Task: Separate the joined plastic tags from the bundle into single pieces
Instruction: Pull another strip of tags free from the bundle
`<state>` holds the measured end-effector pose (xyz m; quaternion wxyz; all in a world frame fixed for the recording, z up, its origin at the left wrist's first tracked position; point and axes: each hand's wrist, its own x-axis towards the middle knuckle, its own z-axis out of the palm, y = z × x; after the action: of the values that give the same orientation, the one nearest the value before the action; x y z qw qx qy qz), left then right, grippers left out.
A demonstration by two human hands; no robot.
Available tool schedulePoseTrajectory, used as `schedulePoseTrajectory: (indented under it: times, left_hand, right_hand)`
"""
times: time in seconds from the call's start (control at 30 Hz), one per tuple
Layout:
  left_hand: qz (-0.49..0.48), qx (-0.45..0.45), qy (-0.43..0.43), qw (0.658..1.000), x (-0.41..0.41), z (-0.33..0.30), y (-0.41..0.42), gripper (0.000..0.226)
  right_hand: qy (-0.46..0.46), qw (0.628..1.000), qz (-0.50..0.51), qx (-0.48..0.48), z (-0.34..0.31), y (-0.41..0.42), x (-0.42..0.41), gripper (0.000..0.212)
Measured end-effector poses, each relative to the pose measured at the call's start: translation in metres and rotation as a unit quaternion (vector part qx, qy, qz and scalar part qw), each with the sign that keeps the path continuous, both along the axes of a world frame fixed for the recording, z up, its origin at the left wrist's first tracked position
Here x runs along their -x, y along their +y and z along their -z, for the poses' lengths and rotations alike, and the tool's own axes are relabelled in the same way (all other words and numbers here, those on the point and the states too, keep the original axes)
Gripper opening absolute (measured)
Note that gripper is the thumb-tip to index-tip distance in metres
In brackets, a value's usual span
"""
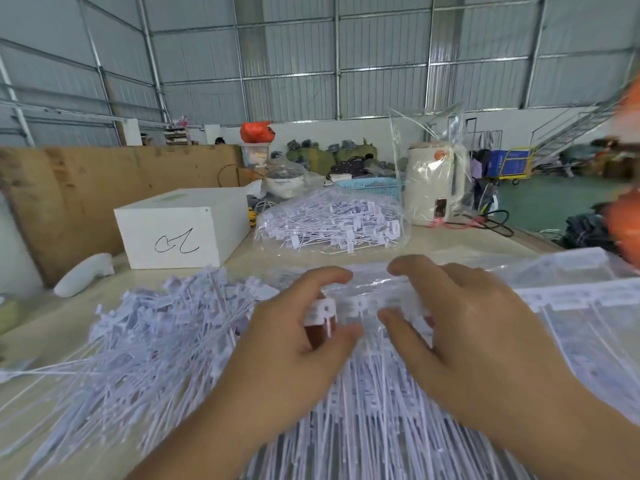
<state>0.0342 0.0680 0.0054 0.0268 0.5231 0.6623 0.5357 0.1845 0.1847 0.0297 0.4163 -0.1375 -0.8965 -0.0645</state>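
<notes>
Two bare hands work over the table [460, 242], close together at centre. The left hand [294, 327] curls thumb and fingers round the head end of a joined strip of tags [349, 306], gripping it; a white tag head shows between thumb and forefinger. The right hand [464, 317] pinches the same strip just beside, thumb below, forefinger above; the strip is motion-blurred, so the exact contact is unclear. Under both forearms lies the bundle [363, 410], its thin tails running toward the viewer. A loose heap of single tags [156, 327] spreads to the left, touching the bundle's edge. Further joined sheets [581, 306] lie to the right. Behind the hands sits a clear bag of tags [329, 220], with a white box [180, 226] to its left and a wrapped kettle [433, 183] to its right.
</notes>
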Motion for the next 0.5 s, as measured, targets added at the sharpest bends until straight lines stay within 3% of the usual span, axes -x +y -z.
schedulePoseTrajectory:
  times: [0.13,0.23,0.33,0.43,0.5]
  left_hand:
    - [0.022,0.029,0.084,0.996,-0.004,0.001,0.003,0.049]
    - [0.048,0.042,0.137,0.989,-0.006,0.0,0.002,0.049]
    - [0.011,0.037,0.169,0.985,-0.003,0.0,0.002,0.045]
    - [-0.016,0.038,0.16,0.986,0.002,-0.003,0.001,0.045]
    - [-0.046,0.016,0.143,0.988,0.009,-0.006,-0.003,0.033]
  right_hand:
    - [-0.037,0.996,-0.065,0.04,0.004,-0.018,0.006,0.052]
    - [-0.099,0.981,-0.092,0.142,0.018,-0.024,0.024,0.048]
    - [-0.094,0.988,-0.1,0.075,0.011,-0.022,0.015,0.062]
    - [-0.043,0.996,-0.07,0.039,0.01,-0.024,0.008,0.055]
    - [-0.044,0.998,-0.024,0.034,0.01,-0.02,0.007,0.052]
